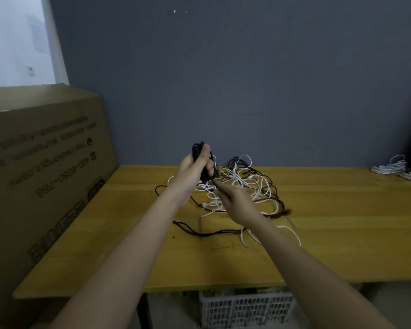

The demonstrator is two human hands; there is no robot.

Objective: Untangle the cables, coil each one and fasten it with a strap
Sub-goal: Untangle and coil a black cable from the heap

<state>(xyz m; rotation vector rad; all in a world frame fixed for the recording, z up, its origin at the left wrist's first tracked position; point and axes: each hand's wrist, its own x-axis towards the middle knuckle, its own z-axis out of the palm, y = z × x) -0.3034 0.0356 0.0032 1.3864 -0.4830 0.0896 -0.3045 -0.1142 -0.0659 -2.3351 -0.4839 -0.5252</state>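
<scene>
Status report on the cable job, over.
Left hand grips a dark coiled cable bundle. Right hand pinches its loose end. Tangled pile of white and black cables on the wooden table, unsorted.

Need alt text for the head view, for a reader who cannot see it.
The left hand grips a black cable bundle while the right hand pinches its strand, above tangled black and white cables on a wooden table.

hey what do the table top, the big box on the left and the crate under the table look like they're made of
Table top: looks like wood or wood-look laminate, yellowish with grain streaks and a soft sheen. Big box: corrugated cardboard by the look, matte brown with dark printed lettering and folded edges. Crate: probably moulded plastic, pale grey-white with a lattice of small openings.
</scene>
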